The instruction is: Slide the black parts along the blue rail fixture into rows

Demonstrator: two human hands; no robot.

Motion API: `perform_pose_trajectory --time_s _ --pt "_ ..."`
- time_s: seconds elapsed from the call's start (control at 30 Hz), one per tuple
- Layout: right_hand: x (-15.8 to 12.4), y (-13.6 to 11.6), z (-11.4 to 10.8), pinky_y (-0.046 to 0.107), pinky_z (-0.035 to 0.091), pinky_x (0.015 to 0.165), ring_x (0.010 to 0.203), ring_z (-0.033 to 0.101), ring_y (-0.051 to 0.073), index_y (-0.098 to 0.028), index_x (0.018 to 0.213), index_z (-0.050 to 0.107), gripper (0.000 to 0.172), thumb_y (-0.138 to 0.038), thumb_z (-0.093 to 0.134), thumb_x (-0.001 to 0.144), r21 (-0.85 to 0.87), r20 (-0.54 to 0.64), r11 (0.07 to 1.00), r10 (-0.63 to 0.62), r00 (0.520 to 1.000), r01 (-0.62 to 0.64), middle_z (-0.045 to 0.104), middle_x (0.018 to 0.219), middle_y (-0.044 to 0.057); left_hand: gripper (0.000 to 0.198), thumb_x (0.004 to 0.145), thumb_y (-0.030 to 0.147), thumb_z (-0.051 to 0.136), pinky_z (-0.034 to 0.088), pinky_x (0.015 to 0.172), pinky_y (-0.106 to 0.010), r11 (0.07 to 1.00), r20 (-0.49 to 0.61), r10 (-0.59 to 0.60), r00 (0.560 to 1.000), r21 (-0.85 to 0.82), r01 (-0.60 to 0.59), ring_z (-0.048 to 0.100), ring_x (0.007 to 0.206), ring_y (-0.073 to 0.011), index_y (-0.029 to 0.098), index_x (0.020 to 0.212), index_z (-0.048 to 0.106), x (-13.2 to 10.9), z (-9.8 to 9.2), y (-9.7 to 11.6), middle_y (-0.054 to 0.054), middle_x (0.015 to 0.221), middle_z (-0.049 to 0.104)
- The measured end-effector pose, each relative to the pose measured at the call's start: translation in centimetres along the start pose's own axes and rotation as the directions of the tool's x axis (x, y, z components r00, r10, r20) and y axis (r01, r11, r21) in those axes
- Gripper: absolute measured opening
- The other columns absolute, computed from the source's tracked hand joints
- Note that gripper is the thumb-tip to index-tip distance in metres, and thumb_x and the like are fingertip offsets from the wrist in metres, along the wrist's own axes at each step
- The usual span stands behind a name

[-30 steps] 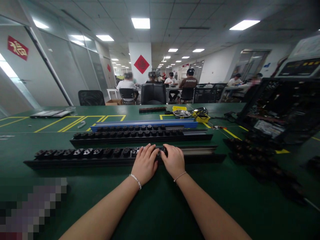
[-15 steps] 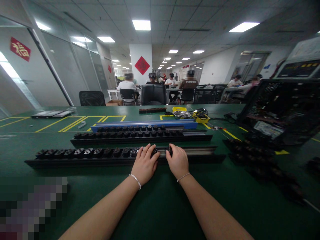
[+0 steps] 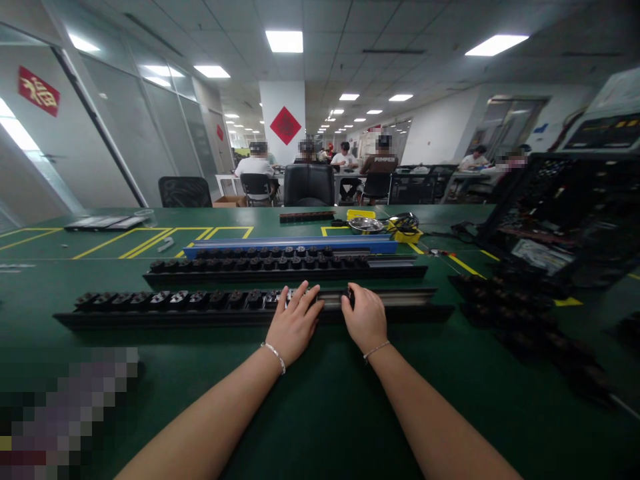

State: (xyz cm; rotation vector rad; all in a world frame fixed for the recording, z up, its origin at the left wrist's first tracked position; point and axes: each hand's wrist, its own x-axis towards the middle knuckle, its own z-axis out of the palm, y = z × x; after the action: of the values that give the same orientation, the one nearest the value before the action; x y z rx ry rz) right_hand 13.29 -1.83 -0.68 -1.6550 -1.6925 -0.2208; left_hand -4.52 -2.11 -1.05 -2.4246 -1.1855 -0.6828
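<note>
A long black channel rail (image 3: 165, 323) lies across the green table in front of me, carrying a row of black socket-like modules (image 3: 197, 300). My left hand (image 3: 291, 325) rests over the right end of that row, fingers stretched out and slightly spread. They cover the modules beneath. Just to its right, above the bare metal stretch of the rail (image 3: 410, 296), my right hand (image 3: 367, 317) is closed with thumb and fingers on a small black module (image 3: 349, 296). Most of that module is hidden by the hand.
Behind lie a second filled rail (image 3: 280, 273) and a blue rail (image 3: 240, 245). A metal bowl (image 3: 367, 226) and yellow tray (image 3: 361, 215) stand farther back. Dark modules (image 3: 520, 313) are heaped at right, near a large black open case (image 3: 565, 207). People sit at tables beyond.
My right hand has moved a little to the right along the rail, widening the gap between my hands. The left hand stays over the row. The view has shifted slightly.
</note>
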Motion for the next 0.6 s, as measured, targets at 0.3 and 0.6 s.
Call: perform_pose_trajectory --time_s 0.3,0.6 --pt "0.0 0.9 -0.2 0.036 0.04 0.091 0.1 0.056 0.023 -0.012 0.11 0.059 0.032 -0.025 0.042 0.087 0.004 0.009 1.0 -0.026 1.0 0.026 0.065 0.105 0.012 0.04 0.088 0.016 0.039 0.021 0.111 -0.051 0.997 0.037 0.074 0.997 -0.034 -0.073 0.032 0.134 -0.0237 0.026 0.125 0.052 0.1 0.4 -0.2 -0.005 0.134 0.052" --pt "0.0 1.4 -0.2 0.035 0.041 0.088 0.097 0.056 0.023 -0.011 0.112 0.058 0.033 -0.026 0.043 0.086 -0.04 -0.017 0.999 0.008 1.0 -0.009 0.065 0.104 0.012 0.037 0.087 0.02 0.044 0.023 0.111 -0.049 0.996 -0.002 0.085 0.996 0.015 -0.085 0.036 0.131 -0.022 0.026 0.122 0.054 0.1 0.7 -0.3 -0.003 0.131 0.055"
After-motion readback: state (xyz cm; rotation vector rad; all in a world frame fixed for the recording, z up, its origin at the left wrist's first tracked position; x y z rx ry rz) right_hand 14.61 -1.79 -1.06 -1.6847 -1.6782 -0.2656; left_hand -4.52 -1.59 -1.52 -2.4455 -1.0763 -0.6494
